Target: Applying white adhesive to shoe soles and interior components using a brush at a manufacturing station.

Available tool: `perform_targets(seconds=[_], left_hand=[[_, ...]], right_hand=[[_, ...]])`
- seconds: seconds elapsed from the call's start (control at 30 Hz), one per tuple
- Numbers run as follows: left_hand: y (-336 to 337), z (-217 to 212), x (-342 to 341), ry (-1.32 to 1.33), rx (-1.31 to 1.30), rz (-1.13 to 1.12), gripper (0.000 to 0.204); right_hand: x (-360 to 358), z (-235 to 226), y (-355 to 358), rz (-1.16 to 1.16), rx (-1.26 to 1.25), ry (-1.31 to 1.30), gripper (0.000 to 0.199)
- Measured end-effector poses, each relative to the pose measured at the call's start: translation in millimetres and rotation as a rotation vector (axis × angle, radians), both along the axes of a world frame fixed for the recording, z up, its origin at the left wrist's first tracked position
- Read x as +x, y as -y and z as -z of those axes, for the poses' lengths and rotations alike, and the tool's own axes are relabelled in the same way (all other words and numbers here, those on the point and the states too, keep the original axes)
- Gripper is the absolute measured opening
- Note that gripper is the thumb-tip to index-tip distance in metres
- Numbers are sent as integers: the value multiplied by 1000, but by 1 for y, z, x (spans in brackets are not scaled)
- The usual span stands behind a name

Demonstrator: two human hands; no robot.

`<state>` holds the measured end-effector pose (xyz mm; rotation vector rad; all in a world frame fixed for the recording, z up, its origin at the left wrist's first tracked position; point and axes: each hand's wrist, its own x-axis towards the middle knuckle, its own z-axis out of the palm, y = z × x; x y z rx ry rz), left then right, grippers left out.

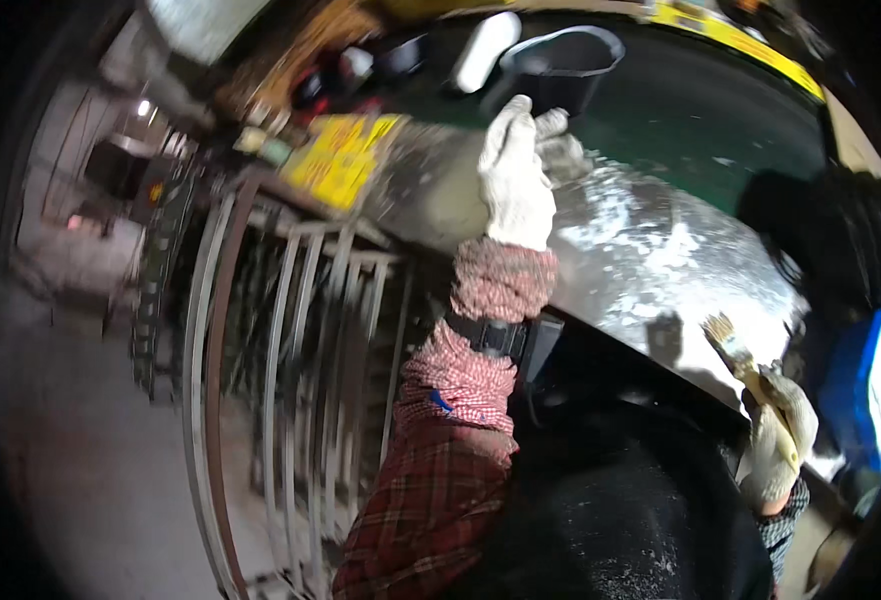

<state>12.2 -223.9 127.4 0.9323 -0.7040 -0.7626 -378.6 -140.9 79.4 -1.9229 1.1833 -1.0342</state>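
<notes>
On the worktop (660, 250), black bucket (558, 65), contents not visible. My left hand (515, 180) grip clamped on a grey rag (563, 152); right hand (780, 440) closed around a paintbrush (735, 350).

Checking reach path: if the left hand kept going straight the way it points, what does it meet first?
The left hand, gloved, points up and away across the table. First in that line looks to be the black bucket just beyond its fingertips. Depth is unclear, so it may already be near the rim.
</notes>
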Motion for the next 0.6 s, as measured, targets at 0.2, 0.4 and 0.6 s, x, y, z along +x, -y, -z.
perform_targets(seconds=[0.2,0.4,0.6], left_hand=[[-279,101,62,586,647,-216,25],[-692,169,75,732,2181,-813,30],[-860,186,47,-15,2024,-1102,33]], right_hand=[[49,-9,2,-354,7,-97,41],[114,-14,-25,-526,125,-51,29],[167,-53,-54,-620,87,-187,26]])
